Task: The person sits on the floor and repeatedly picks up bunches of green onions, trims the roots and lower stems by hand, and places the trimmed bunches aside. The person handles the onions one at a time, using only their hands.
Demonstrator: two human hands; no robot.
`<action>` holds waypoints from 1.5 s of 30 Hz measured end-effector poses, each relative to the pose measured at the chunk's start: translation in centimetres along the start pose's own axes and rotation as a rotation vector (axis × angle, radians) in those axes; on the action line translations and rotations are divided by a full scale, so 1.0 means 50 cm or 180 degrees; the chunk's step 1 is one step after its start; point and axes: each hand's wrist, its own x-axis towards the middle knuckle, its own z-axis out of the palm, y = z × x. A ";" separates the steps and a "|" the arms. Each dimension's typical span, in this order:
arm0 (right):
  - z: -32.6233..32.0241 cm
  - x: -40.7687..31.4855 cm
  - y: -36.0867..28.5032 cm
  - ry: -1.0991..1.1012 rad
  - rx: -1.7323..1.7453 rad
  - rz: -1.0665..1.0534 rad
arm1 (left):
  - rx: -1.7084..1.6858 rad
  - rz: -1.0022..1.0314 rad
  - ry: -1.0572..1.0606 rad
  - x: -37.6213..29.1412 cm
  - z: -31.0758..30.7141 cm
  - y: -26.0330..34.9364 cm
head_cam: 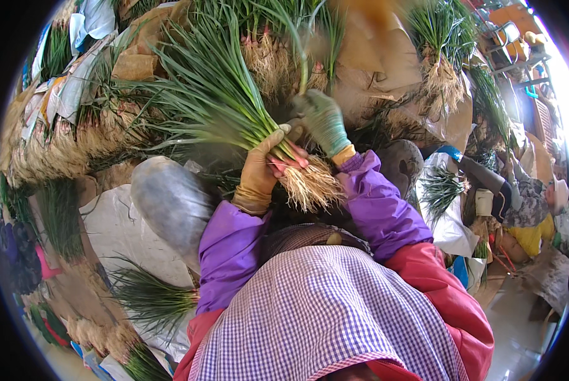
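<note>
My left hand [259, 172], in a yellowish glove, is closed around a bunch of green garlic [236, 114]. The bunch's long leaves fan out to the upper left, while its pinkish bulbs and pale stringy roots [310, 185] point towards me. Just right of it, my right hand [321, 121] wears a worn green glove with a yellow cuff. Its fingers are blurred and curl around the lower end of a single green stalk [304, 71], which rises away from me. That stalk's root end is hidden by the hand.
More rooted bunches [267, 52] stand beyond my hands, beside brown paper sheeting [360, 52]. A long row of them [70, 143] lines the left. Loose bunches lie on white sheets to my left [151, 295] and right [439, 188]. Another person [527, 200] sits at the far right.
</note>
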 end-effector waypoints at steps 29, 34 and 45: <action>-0.086 0.260 -0.108 0.0400 -0.2576 0.0286 | -0.0841 0.1102 -0.0457 0.017 0.021 0.090; -0.161 0.373 -0.010 -0.0434 -0.2947 -0.0485 | -0.1295 0.0843 -0.0075 0.019 0.041 0.062; -0.059 0.085 -0.016 -0.0442 -0.2411 -0.1785 | 0.0345 0.0064 0.0181 0.064 0.046 0.024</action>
